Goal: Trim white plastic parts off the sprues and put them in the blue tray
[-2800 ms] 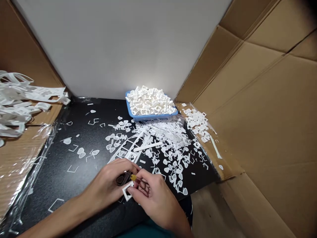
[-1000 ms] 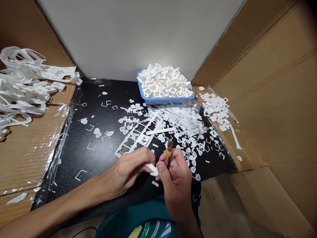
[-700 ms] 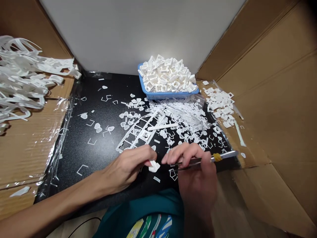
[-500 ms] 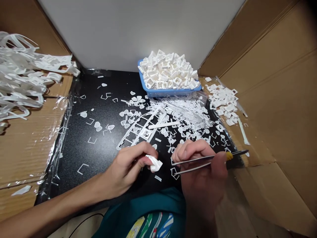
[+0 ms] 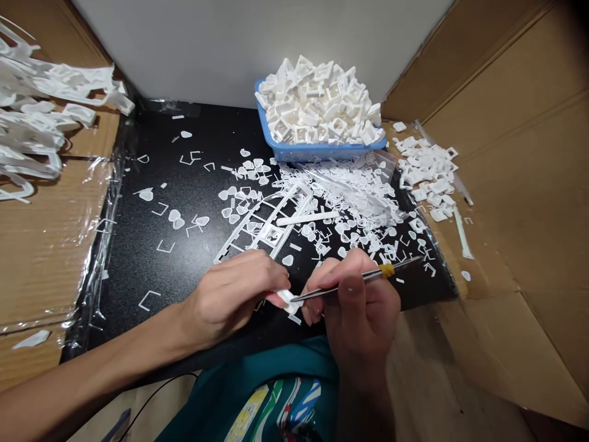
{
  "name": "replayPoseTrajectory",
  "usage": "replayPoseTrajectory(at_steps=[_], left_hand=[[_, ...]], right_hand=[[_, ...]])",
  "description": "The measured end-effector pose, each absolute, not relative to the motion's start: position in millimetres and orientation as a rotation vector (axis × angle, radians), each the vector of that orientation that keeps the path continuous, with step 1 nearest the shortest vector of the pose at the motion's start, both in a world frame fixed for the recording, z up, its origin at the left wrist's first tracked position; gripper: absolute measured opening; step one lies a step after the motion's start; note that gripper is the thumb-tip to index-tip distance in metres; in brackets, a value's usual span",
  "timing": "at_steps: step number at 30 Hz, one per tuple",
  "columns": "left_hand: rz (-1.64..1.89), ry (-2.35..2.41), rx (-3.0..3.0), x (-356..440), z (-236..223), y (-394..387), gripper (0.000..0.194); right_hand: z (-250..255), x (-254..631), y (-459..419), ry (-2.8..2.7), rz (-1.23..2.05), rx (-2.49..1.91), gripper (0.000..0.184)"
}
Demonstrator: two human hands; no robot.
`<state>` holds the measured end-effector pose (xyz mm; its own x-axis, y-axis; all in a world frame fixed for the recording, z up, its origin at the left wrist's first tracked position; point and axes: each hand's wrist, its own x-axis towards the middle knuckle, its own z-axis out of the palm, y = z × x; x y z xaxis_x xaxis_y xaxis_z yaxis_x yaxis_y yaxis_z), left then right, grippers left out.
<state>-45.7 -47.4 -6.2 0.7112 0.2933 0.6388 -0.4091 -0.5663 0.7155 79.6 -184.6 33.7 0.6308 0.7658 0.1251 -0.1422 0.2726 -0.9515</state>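
Observation:
Near the front of the black table, my left hand (image 5: 239, 288) pinches a small white plastic part (image 5: 289, 302) between thumb and fingers. My right hand (image 5: 356, 301) is closed around metal tweezers (image 5: 331, 288) with a yellow band near their far end. The tweezers point left, and their tips meet the white part. Whether they grip anything on it I cannot tell. Just behind my hands lies a white plastic lattice frame (image 5: 271, 232) with a white strip (image 5: 308, 218) across it.
A blue basket (image 5: 322, 152) heaped with white square parts stands against the grey wall. Thin white scraps (image 5: 354, 196) are scattered in front of it. More white parts (image 5: 427, 172) lie on cardboard at the right. White strips (image 5: 69, 83) are piled on cardboard at the left.
My right hand has turned the tweezers from upright to pointing left. Their legs were spread apart, and now the tips are together at the white part. My left hand keeps its pinch. The view has tilted down.

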Motion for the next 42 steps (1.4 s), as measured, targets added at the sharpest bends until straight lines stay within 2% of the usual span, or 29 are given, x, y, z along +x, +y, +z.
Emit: replayPoseTrajectory(at_steps=[10, 26, 42], left_hand=[[1.012, -0.062, 2.173, -49.9, -2.6, -47.6, 0.007], [1.049, -0.147, 2.126, -48.0, 2.6, -47.2, 0.011], [0.829, -0.139, 1.884, -45.8, -0.6, -53.5, 0.016]], right_hand=[[38.5, 77.4, -190.6, -0.727, 0.641, -1.221, 0.024], [35.1, 82.8, -193.9, -0.793, 0.701, -1.144, 0.020], [30.3, 97.5, -192.8, -0.836, 0.867, -0.995, 0.020]])
